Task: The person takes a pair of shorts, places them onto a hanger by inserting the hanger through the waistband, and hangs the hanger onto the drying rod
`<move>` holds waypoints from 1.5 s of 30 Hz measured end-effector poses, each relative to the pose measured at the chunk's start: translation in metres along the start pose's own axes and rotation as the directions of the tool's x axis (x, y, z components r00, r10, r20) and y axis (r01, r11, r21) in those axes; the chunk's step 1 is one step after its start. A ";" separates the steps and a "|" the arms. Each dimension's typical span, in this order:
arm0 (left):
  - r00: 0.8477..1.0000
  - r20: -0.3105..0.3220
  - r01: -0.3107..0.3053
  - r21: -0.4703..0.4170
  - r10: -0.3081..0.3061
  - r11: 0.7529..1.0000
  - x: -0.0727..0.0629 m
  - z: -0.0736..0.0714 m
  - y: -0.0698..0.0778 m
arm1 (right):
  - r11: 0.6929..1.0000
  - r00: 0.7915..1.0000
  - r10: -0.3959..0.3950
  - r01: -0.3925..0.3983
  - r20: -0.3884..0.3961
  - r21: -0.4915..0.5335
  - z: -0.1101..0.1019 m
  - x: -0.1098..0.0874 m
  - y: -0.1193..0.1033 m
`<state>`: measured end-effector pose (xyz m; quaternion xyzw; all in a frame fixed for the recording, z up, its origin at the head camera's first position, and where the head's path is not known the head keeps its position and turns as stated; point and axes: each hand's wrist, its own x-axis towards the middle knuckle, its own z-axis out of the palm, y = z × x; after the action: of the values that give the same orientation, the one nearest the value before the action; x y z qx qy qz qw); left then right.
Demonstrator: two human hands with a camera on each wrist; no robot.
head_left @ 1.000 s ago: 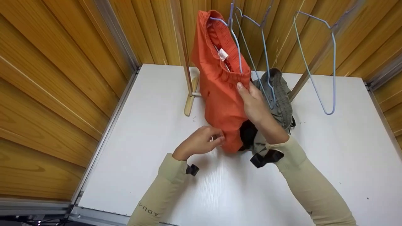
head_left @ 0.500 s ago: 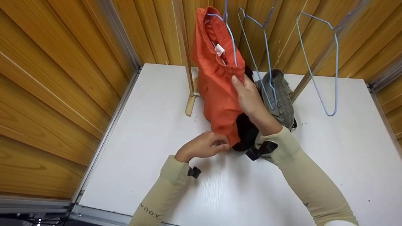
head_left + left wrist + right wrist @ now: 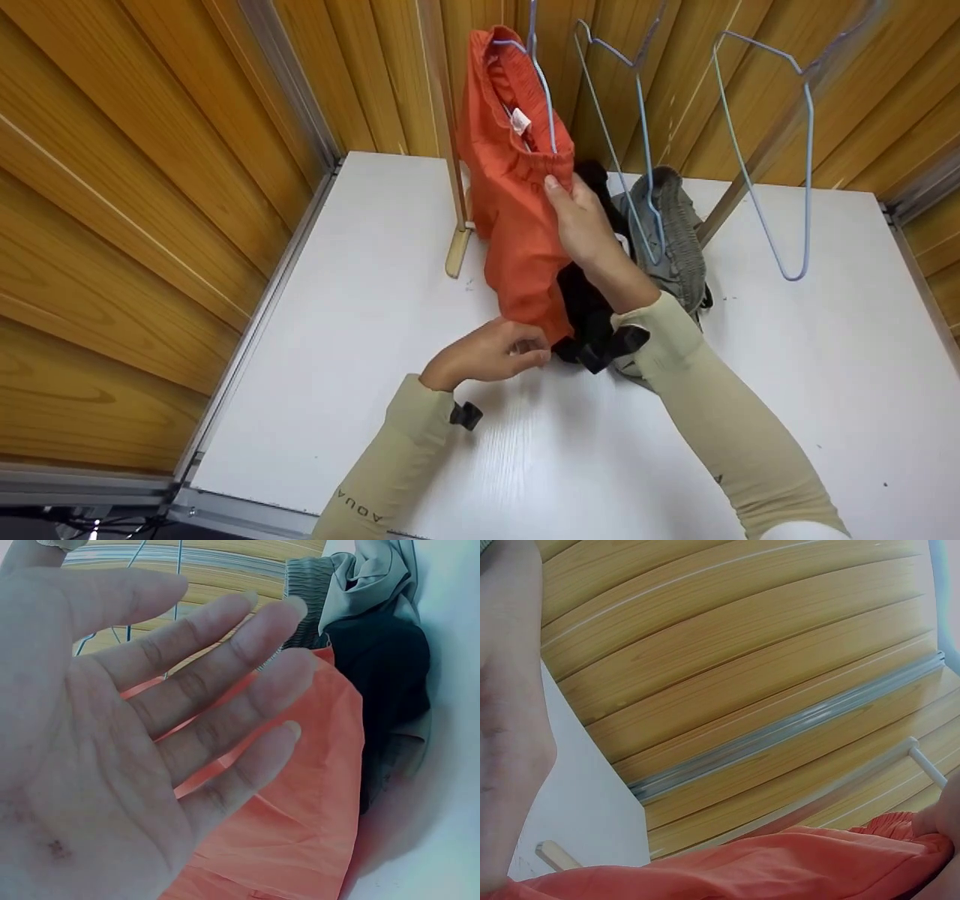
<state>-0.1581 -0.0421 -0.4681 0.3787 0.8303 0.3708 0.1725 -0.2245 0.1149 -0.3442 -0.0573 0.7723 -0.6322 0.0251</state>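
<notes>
Orange shorts (image 3: 517, 225) with an elastic waistband and a white label hang on a blue wire hanger (image 3: 546, 97). My right hand (image 3: 589, 229) pinches the near end of that waistband, thumb on the outside. Beside the lower hem is my left hand (image 3: 487, 351), its fingers loosely bent. In the left wrist view the same hand (image 3: 150, 705) spreads its fingers in front of the orange cloth, holding nothing; whether they touch it I cannot tell. The right wrist view shows the shorts (image 3: 765, 870) along the bottom and the fingers gripping at the right edge.
A black garment (image 3: 581, 300) and grey-green pants (image 3: 671, 232) sit behind the shorts on the white table (image 3: 315, 315). Two bare hangers (image 3: 645, 150) hang to the right. A wooden rack post (image 3: 456, 180) with its foot (image 3: 458, 251) stands left, against wood-panelled walls.
My right hand and the shorts' waistband have shifted left, uncovering more of the black garment. The left hand has moved slightly right and down along the hem.
</notes>
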 end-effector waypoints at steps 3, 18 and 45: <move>1.000 -0.004 -0.010 0.008 0.010 1.000 0.000 0.001 -0.001 | 1.000 1.000 0.009 -0.009 -0.001 -0.017 0.001 0.001 0.001; 0.999 0.010 0.039 0.004 -0.039 0.999 0.000 0.003 -0.001 | 1.000 1.000 0.028 -0.028 0.013 0.004 0.012 0.002 0.001; 0.999 -0.036 -0.024 0.063 0.026 0.998 0.003 0.009 -0.002 | 0.999 0.999 0.044 -0.044 0.031 -0.008 0.035 0.002 -0.001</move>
<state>-0.1562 -0.0362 -0.4757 0.3873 0.8397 0.3537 0.1406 -0.2230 0.0801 -0.3502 -0.0502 0.7751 -0.6278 0.0508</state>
